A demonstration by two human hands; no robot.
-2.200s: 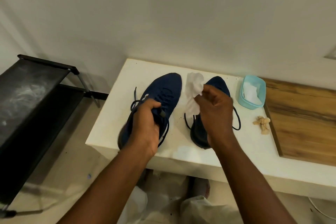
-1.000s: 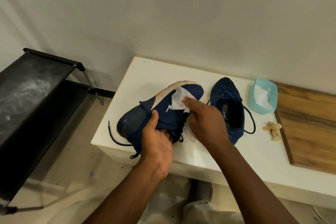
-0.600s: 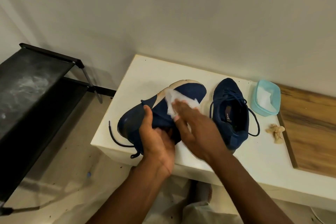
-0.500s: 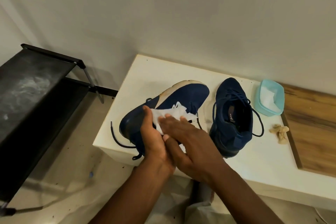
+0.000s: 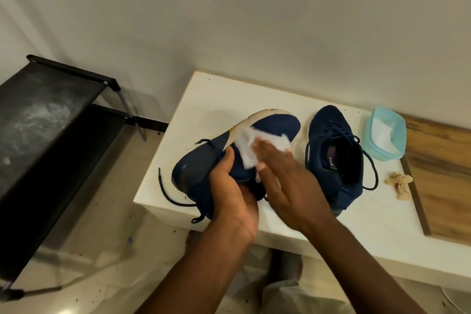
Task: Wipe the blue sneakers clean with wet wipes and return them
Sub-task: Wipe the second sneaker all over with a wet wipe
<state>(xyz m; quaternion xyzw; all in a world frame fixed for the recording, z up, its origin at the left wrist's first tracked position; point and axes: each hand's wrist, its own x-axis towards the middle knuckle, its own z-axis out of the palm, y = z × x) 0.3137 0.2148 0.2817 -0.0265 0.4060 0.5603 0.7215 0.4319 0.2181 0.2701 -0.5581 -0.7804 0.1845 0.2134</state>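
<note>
Bare forearms (image 5: 204,270) above pale, crumpled trousers (image 5: 280,296).

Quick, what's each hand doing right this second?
Left hand: closed, gripping the tilted sneaker.
Right hand: open and flat, pressing the wet wipe onto that sneaker.

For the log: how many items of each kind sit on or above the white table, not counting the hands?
blue sneakers: 2
white wipe in use: 1
teal wipe tub: 1
crumpled dirty wad: 1
wooden board: 1
Total: 6
</note>
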